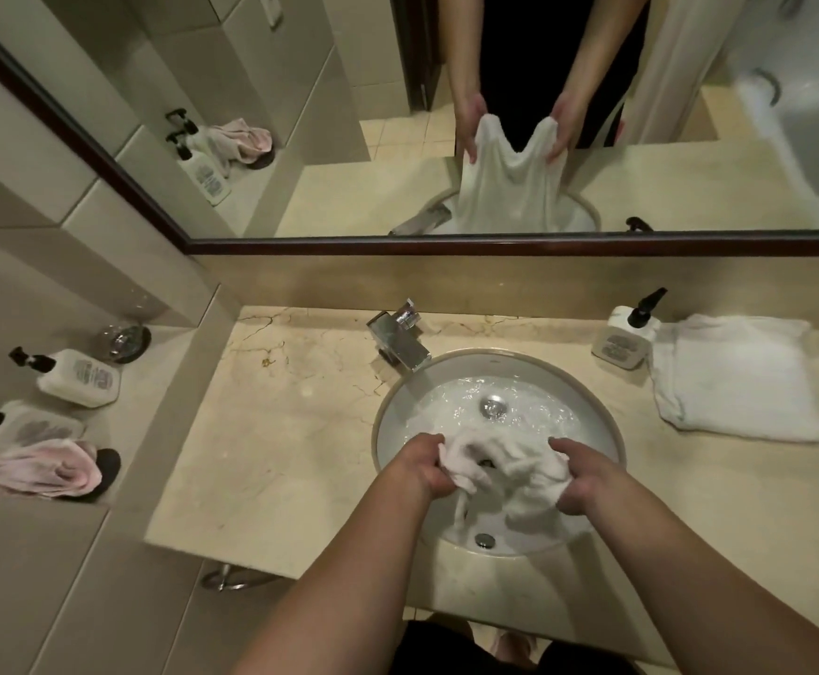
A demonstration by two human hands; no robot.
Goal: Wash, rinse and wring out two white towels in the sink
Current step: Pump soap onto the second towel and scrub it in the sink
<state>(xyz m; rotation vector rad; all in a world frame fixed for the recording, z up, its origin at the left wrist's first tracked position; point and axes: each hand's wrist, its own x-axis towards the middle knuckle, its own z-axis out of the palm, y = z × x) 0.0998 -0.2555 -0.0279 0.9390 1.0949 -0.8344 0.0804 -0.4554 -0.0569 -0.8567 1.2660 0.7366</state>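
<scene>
A wet white towel (509, 467) hangs bunched over the round white sink (392, 411), which holds water around the drain (494, 407). My left hand (422, 467) grips the towel's left end and my right hand (580, 475) grips its right end, both above the near half of the basin. A second white towel (738, 377) lies folded and flat on the counter to the right of the sink. The mirror shows both hands holding the towel up by its top edge.
A chrome faucet (400, 341) stands at the sink's back left. A soap pump bottle (626, 333) sits beside the folded towel. On the left ledge are two lotion bottles (78, 377), a glass (125, 333) and a pink cloth (47, 467). The marble counter (276, 431) surrounds the sink.
</scene>
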